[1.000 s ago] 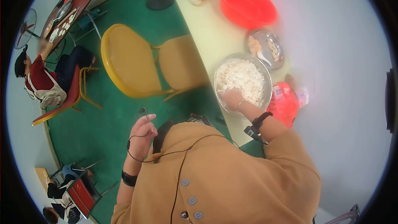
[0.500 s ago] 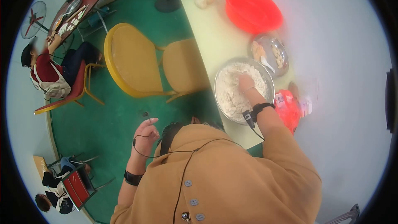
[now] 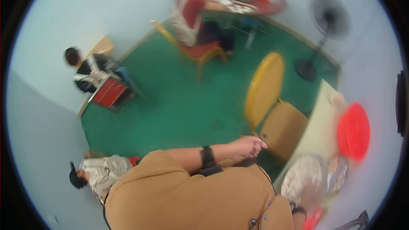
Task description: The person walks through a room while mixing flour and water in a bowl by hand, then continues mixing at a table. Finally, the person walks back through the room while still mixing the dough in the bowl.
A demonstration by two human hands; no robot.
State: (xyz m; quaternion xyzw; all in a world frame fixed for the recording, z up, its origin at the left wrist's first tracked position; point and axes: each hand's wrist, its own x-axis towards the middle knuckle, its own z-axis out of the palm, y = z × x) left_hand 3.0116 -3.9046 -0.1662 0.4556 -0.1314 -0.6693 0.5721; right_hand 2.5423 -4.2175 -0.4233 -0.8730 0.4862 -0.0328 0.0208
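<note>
Right hand (image 3: pixel 310 194): was too blurred to tell its grip
Fan (image 3: pixel 329 15): was blurred
Red bag (image 3: pixel 313 220): was cut off below

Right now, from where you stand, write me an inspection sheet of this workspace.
Surface: pale table, at the right, partly blurred.
Job's things: round bowl holding white floury mix.
Clutter: red basin; pale lump; plate, contents too blurred to name; red bag, partly hidden.
Hands: left hand loosely curled, away from the bowl; right hand blurred, at the bowl.
Cables: thin dark cable below the left hand.
Surroundings: yellow chair beside the table; standing fan; three other people.
</note>
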